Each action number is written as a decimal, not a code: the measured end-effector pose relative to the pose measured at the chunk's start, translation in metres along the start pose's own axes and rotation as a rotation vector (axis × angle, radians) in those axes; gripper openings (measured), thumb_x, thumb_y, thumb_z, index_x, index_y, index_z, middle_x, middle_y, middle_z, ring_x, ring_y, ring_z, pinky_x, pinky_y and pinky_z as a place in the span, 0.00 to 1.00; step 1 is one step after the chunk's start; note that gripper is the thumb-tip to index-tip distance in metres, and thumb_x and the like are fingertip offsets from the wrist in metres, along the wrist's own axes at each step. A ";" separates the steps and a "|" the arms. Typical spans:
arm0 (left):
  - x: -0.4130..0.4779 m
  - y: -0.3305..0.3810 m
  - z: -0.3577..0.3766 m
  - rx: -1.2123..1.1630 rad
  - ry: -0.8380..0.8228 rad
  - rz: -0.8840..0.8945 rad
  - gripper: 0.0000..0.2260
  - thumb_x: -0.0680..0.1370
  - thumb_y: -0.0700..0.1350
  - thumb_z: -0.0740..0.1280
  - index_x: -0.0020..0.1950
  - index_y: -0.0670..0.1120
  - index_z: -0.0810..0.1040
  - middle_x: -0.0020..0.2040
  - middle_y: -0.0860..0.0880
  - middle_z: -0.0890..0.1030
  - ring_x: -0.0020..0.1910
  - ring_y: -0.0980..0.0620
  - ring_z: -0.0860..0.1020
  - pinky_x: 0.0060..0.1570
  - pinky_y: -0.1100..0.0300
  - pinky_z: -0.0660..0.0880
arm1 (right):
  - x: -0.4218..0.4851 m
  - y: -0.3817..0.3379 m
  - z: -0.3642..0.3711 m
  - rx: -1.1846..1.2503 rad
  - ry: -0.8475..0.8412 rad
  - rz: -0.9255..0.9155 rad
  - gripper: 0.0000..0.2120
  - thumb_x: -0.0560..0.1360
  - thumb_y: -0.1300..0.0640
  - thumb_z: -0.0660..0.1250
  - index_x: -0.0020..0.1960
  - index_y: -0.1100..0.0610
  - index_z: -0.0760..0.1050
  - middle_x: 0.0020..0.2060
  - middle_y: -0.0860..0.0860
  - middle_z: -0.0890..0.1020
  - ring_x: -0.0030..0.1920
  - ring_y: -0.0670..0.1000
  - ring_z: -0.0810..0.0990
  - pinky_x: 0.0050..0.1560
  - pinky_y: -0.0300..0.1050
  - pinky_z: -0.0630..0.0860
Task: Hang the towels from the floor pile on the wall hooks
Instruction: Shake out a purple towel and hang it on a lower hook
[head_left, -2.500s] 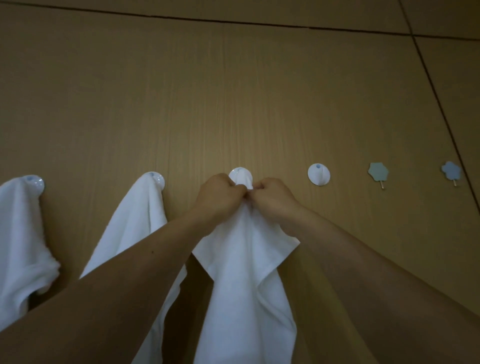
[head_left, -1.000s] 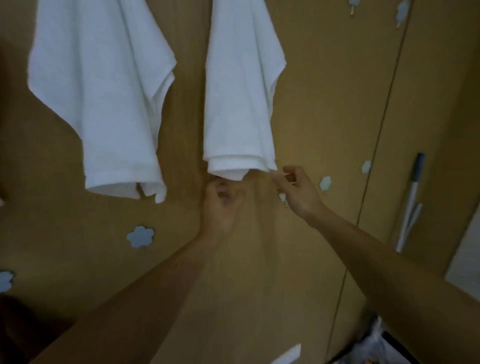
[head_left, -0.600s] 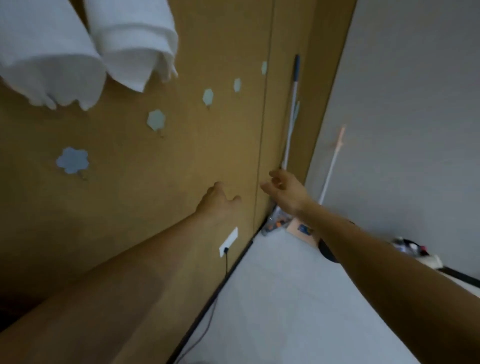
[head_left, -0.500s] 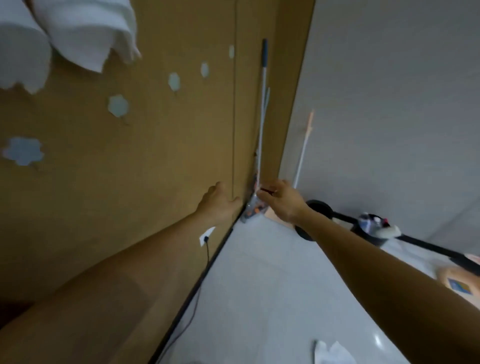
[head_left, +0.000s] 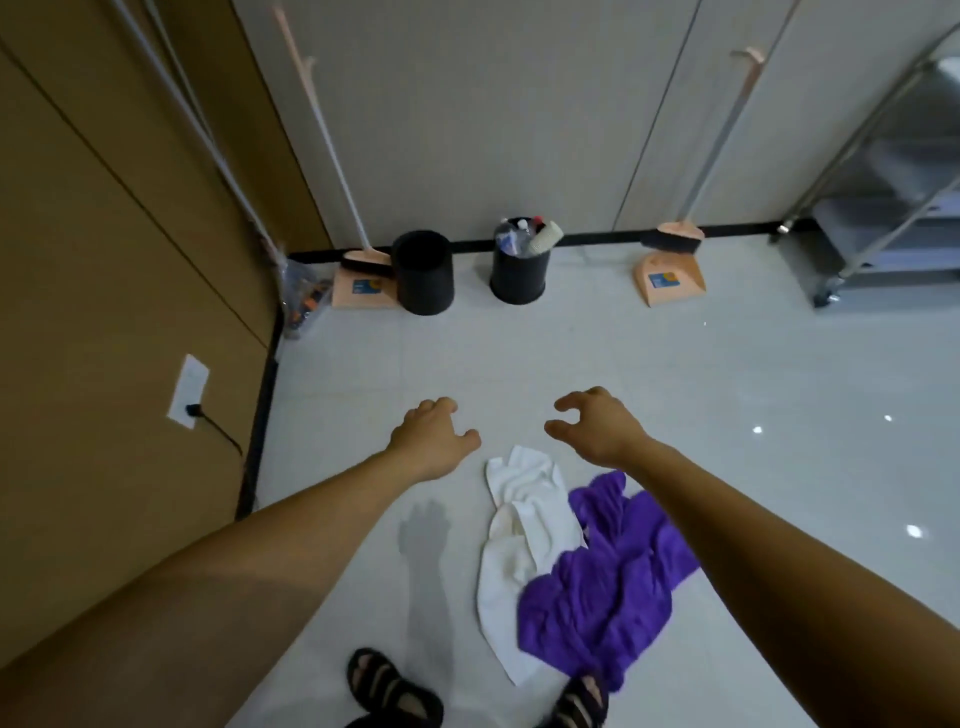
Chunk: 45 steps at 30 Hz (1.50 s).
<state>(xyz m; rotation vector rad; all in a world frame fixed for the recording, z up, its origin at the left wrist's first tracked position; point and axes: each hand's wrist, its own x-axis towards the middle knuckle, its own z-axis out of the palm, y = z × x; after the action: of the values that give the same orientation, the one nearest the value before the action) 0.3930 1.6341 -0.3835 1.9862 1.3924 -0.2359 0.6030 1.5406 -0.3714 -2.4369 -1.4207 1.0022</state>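
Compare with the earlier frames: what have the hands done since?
Both hands let go of the towel they pinched at the wall hook and came down. The left hand and right hand now reach, empty and loosely curled, over a white towel and a purple towel lying together. The hung towels stayed on their hooks while in view; now they are out of frame.

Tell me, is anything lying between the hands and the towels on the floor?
Nothing visible does. The left hand and the right hand hang open and empty over the floor, close to the white towel and the purple towel, with only air in between.
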 end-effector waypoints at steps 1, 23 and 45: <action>0.003 0.011 0.029 0.016 -0.043 -0.007 0.30 0.76 0.59 0.62 0.74 0.48 0.62 0.72 0.46 0.66 0.69 0.44 0.66 0.64 0.51 0.67 | -0.001 0.030 0.007 0.016 -0.030 0.045 0.24 0.75 0.44 0.65 0.67 0.53 0.72 0.68 0.56 0.71 0.64 0.58 0.73 0.66 0.50 0.70; 0.194 -0.078 0.544 0.119 -0.478 -0.048 0.21 0.77 0.55 0.62 0.65 0.45 0.69 0.61 0.44 0.74 0.57 0.44 0.74 0.54 0.51 0.73 | 0.113 0.432 0.420 0.079 -0.184 0.689 0.21 0.78 0.44 0.60 0.61 0.59 0.69 0.54 0.57 0.78 0.50 0.58 0.77 0.48 0.49 0.73; 0.124 0.077 0.367 -0.494 -0.510 0.187 0.04 0.77 0.51 0.67 0.49 0.54 0.77 0.42 0.58 0.79 0.45 0.54 0.77 0.48 0.61 0.73 | 0.012 0.298 0.254 0.436 0.472 0.031 0.10 0.73 0.55 0.68 0.39 0.51 0.67 0.43 0.46 0.72 0.39 0.44 0.70 0.39 0.34 0.69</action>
<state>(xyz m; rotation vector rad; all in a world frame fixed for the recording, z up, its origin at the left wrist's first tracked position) 0.5964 1.4842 -0.6875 1.4939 0.8328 -0.2602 0.6661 1.3391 -0.7014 -2.1742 -0.9015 0.5982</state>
